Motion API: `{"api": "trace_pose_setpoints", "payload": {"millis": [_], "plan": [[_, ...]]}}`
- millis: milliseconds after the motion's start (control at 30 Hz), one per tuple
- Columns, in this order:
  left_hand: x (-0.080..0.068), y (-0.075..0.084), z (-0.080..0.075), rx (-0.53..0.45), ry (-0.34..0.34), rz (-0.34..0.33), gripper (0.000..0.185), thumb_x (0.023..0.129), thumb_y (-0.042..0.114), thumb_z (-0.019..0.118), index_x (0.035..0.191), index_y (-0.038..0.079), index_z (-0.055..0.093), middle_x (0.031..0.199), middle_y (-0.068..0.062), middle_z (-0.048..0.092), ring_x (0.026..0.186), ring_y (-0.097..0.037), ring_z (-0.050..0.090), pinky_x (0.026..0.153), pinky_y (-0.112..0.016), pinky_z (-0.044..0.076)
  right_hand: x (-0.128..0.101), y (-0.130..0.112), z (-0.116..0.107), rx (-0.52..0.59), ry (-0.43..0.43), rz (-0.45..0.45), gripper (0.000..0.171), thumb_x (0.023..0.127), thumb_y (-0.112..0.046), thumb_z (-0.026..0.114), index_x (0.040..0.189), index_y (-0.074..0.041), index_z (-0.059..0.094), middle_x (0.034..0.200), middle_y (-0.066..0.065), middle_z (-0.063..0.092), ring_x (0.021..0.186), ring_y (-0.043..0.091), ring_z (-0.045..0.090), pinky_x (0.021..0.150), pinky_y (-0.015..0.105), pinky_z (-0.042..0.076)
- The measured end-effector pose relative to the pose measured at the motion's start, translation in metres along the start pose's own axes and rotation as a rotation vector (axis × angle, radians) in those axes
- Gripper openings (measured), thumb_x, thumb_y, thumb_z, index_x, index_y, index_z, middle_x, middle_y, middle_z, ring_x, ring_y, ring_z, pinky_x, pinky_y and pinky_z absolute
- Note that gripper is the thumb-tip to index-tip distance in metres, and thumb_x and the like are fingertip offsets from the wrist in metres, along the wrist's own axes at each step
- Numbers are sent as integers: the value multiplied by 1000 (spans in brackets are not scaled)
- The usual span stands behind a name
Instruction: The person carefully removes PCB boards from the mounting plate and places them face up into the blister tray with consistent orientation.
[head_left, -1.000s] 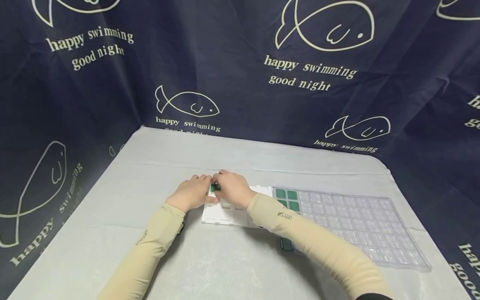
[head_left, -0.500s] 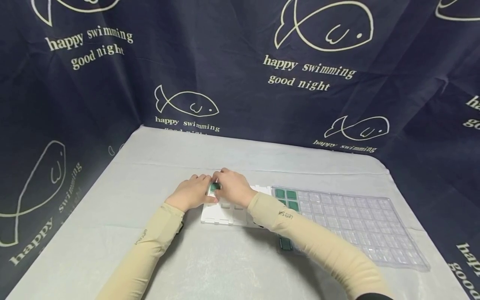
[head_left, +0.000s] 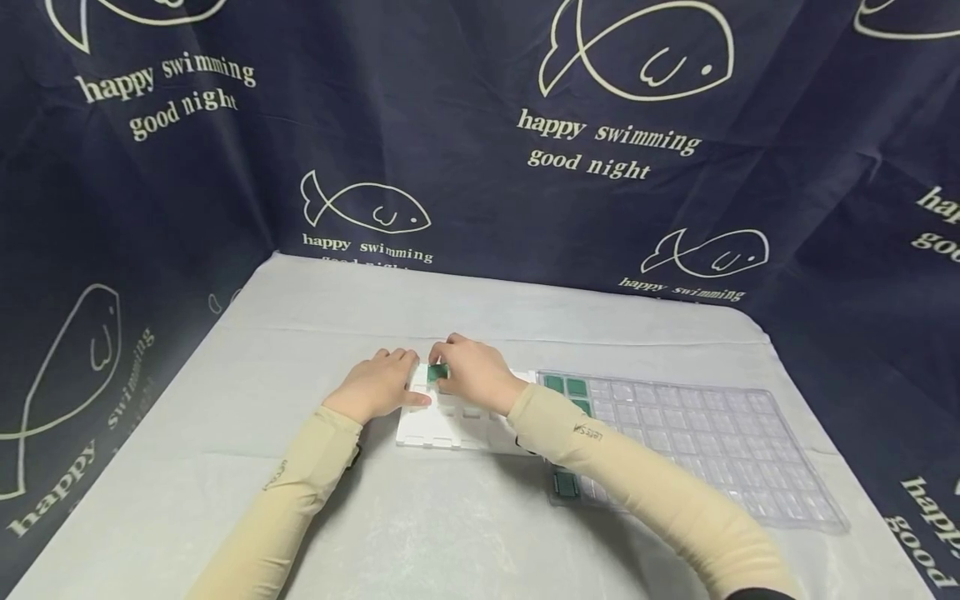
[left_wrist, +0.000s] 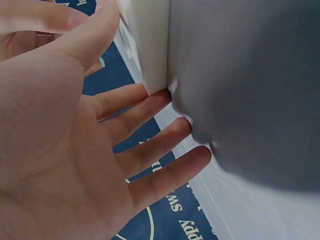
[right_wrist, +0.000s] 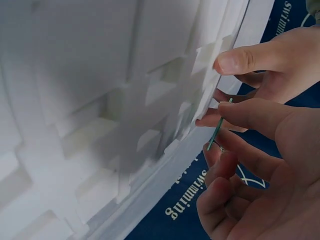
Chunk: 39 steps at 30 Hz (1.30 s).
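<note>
In my right hand [head_left: 477,373] I pinch a thin green square board [head_left: 437,372] between thumb and fingers, close over the left end of the white slotted tray [head_left: 431,429]. The right wrist view shows the board [right_wrist: 218,127] edge-on, held by thumb and fingertips. My left hand [head_left: 375,387] rests at the tray's left end, thumb over the top face. From the left wrist view, its fingers are spread and fairly straight, two fingertips at the corner of the white tray [left_wrist: 155,55]. The right hand and forearm hide part of the tray.
A clear plastic compartment tray [head_left: 772,467] lies to the right of the white one. Several green boards [head_left: 576,387] sit in its left columns, with another [head_left: 566,484] at the lower left. Dark blue printed curtain [head_left: 480,208] surrounds the white-covered table [head_left: 360,533].
My right hand has shifted a little to the right with the green board, which now shows more fully, apart from the left hand. The left hand stays at the tray's end. The head view shifts slightly.
</note>
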<state>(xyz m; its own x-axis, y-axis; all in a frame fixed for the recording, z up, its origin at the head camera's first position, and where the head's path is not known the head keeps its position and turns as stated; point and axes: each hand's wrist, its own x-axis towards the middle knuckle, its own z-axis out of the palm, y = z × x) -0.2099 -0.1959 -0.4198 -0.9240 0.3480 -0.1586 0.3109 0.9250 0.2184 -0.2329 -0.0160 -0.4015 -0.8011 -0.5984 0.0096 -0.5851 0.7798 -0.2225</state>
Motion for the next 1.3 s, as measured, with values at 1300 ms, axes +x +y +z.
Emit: {"api": "trace_pose_setpoints", "payload": {"millis": [1300], "plan": [[-2, 3, -3, -1, -13, -2, 78, 93, 50, 68, 145, -3, 46, 147, -22, 54, 131, -43, 53, 106, -57, 50, -100, 28, -19, 10, 93, 65, 29, 86, -24, 81, 113, -19, 71, 102, -3, 66, 63, 7, 49, 47, 21, 38]]}}
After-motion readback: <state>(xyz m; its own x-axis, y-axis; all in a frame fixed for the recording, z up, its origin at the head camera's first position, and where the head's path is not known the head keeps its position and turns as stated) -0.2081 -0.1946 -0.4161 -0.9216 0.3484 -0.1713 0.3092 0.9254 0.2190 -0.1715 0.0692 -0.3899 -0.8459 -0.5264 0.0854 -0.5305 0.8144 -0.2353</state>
